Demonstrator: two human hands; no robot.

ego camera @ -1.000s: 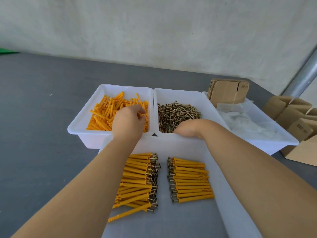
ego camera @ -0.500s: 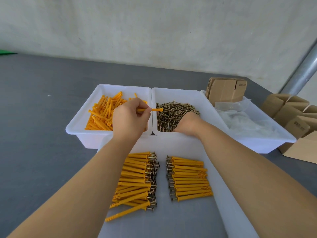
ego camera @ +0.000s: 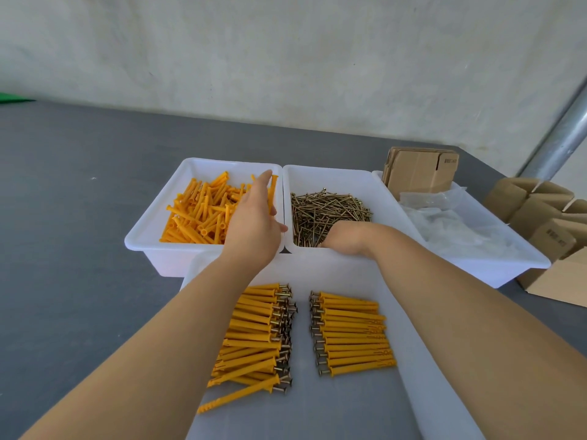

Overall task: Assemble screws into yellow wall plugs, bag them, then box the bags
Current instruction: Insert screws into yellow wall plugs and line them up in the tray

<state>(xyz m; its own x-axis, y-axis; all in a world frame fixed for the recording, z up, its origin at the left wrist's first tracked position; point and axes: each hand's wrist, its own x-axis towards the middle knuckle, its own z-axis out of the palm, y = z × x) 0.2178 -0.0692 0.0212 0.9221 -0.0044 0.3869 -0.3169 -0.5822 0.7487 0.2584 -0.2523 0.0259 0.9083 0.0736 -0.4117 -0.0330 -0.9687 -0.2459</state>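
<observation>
I see two rows of plugged screws (ego camera: 305,335) done at 6 | bagging, boxing left | left hand (ego camera: 254,223) flat, empty | right hand (ego camera: 344,238) in screws (ego camera: 327,211), fingers hidden

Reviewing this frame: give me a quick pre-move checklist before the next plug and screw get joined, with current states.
1. Left hand over the plug bin, fingers straight: ok.
2. Plug held in left hand: not ok, none visible.
3. Right hand in the screws: ok.
4. Screw pinched in right hand: cannot tell, fingers hidden.
5. Finished assemblies lie in two rows on the front tray: ok.
</observation>
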